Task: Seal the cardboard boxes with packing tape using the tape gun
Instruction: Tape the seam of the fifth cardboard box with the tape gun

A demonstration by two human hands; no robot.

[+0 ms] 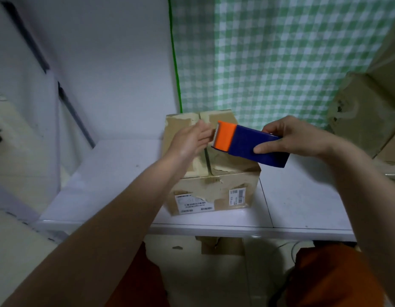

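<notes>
- Nearest the viewer: a scrap of cardboard (pixel 222 245) lies on the floor under the white table (pixel 302 202).
- On the table: one cardboard box (pixel 214 191), printed labels on its near face, old torn tape patches on its top. The centre seam (pixel 206 159) between its two top flaps shows as a dark open gap; no fresh tape strip is visible across it, so sealing appears not yet begun on this box.
- Above the box: the right hand (pixel 296 138) grips the blue body of the tape gun (pixel 251 145), thumb below and fingers curled over the top.
- At the orange cutter end: the left hand (pixel 192 138) reaches in with fingers closed at the serrated edge, probably pinching the tape end; the tape itself cannot be made out.
- Far right: more cardboard boxes (pixel 369 103) stand stacked; whether they are sealed cannot be told.
</notes>
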